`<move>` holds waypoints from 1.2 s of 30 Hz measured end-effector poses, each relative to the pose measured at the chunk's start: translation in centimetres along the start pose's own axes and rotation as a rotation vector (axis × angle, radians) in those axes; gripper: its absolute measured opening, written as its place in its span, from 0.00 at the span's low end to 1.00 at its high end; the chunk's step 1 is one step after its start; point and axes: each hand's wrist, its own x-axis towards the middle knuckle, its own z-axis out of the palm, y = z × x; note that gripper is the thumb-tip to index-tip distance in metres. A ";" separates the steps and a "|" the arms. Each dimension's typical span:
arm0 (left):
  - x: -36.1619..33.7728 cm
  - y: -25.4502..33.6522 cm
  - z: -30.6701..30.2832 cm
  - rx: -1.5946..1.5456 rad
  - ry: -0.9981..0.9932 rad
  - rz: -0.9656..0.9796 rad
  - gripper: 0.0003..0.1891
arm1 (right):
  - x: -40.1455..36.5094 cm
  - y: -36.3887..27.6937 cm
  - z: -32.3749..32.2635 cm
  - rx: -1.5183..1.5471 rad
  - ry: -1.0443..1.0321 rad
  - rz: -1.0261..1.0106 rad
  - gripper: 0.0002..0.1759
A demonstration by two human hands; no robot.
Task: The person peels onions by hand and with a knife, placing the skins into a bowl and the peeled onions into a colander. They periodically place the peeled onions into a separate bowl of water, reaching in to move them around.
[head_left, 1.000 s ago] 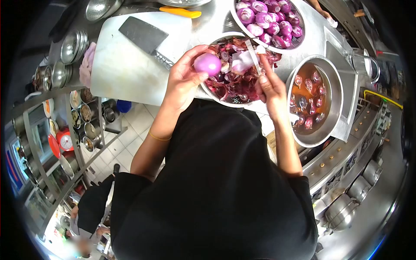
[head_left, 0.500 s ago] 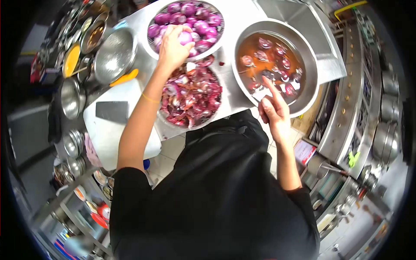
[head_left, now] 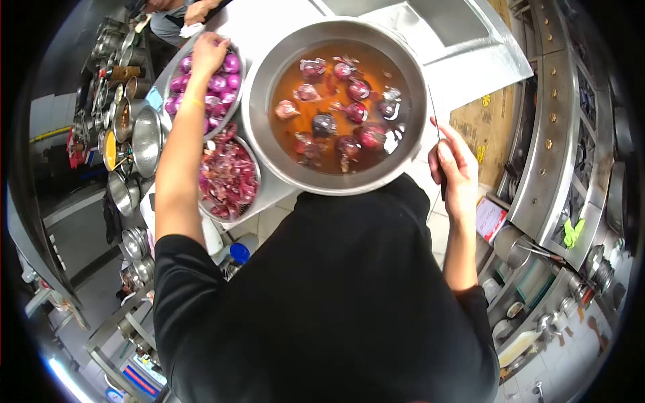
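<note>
My left hand (head_left: 209,50) reaches far out into the steel colander (head_left: 176,67) of peeled purple onions (head_left: 225,82); its fingers curl down among them and what they hold is hidden. My right hand (head_left: 453,168) is shut on a thin knife (head_left: 435,111) with the blade pointing up, just right of the big steel bowl (head_left: 259,138). That bowl holds brownish water with several unpeeled onions (head_left: 355,91) floating in it. A smaller bowl of purple onion peels (head_left: 228,178) sits between the colander and my body.
Steel pots and cups (head_left: 144,138) crowd the counter's left end. Another person's hands (head_left: 195,10) work at the top left. A blue-capped bottle (head_left: 238,254) stands below the counter. A cardboard box (head_left: 477,114) and shelves with pots (head_left: 591,134) are on the right.
My left hand carried the peeled onion from over the peel bowl out to the colander. My right hand drew back from the water bowl to its right side. My view swung right.
</note>
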 end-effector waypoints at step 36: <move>-9.8 30.8 -14.6 -0.966 -0.397 0.121 0.20 | 9.3 -2.6 -5.8 0.021 -0.348 -0.001 0.20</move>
